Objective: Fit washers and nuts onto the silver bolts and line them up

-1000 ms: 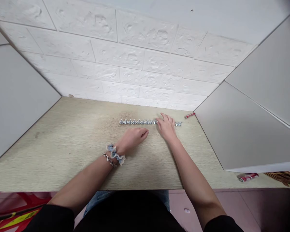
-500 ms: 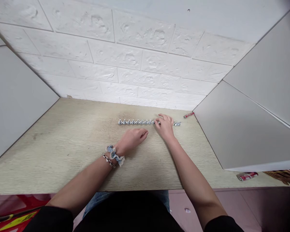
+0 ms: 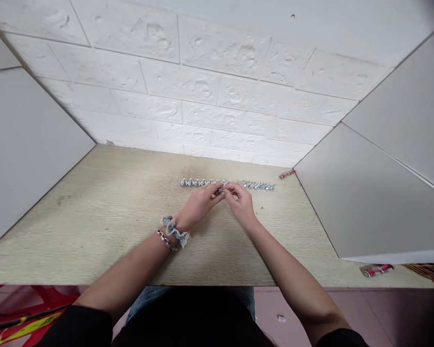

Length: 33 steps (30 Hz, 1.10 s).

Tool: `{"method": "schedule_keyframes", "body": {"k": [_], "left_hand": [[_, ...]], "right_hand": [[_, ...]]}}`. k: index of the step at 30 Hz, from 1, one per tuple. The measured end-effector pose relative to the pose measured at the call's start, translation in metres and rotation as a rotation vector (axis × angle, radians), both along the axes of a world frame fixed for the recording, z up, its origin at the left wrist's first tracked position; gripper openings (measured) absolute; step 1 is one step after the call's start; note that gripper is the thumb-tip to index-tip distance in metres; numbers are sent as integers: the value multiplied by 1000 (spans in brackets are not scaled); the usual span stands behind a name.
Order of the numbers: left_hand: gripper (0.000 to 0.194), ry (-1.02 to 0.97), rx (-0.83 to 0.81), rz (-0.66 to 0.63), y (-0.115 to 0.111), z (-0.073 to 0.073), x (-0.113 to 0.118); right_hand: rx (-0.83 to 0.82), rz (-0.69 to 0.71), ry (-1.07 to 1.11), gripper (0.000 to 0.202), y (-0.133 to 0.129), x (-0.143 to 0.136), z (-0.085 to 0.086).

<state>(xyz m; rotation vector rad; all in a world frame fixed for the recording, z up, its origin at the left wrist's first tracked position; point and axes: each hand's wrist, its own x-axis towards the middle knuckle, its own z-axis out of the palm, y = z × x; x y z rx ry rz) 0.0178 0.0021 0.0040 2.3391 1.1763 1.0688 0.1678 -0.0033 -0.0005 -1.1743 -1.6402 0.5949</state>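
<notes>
My left hand [image 3: 198, 206] and my right hand [image 3: 242, 206] meet at the middle of the board, fingertips pinched together around a small silvery bolt [image 3: 221, 191]. Just behind them runs a line of metal bolts. On the left, several bolts [image 3: 197, 182] stand upright on their wide heads or washers. To the right, several more bolts [image 3: 257, 185] lie tilted, close together. My fingers hide part of the line between the two groups. A scrunchie [image 3: 175, 231] and a chain bracelet [image 3: 165, 239] circle my left wrist.
A white brick-patterned wall [image 3: 202, 86] closes off the back. Grey panels stand at the left [image 3: 36, 154] and right [image 3: 383, 202]. One red battery-like cylinder [image 3: 287, 174] lies by the right panel's back corner, another [image 3: 378, 271] near the front edge, beside woven wicker [image 3: 428, 272].
My right hand has left the bolt line and come toward me and left, bringing a bolt to my left hand. My left fingers now pinch it too. The view has shifted slightly.
</notes>
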Motion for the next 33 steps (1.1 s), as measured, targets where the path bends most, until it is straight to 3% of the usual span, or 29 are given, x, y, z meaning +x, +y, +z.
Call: {"method": "schedule_keyframes", "body": {"k": [7, 13, 19, 26, 33], "left_hand": [[30, -92, -35, -21, 0, -1, 3], [27, -214, -197, 58, -1, 1, 5], [31, -397, -288, 73, -2, 6, 5], [27, -432, -464, -78, -2, 7, 3], [26, -371, -404, -89, -1, 6, 3]], "right_hand": [[-316, 35, 466, 20, 12, 4, -6], [-394, 98, 574, 23, 7, -3, -5], [-368, 160, 369, 31, 3, 0, 0], [-247, 178, 58, 34, -2, 4, 0], [-293, 159, 37, 38, 0, 4, -1]]}}
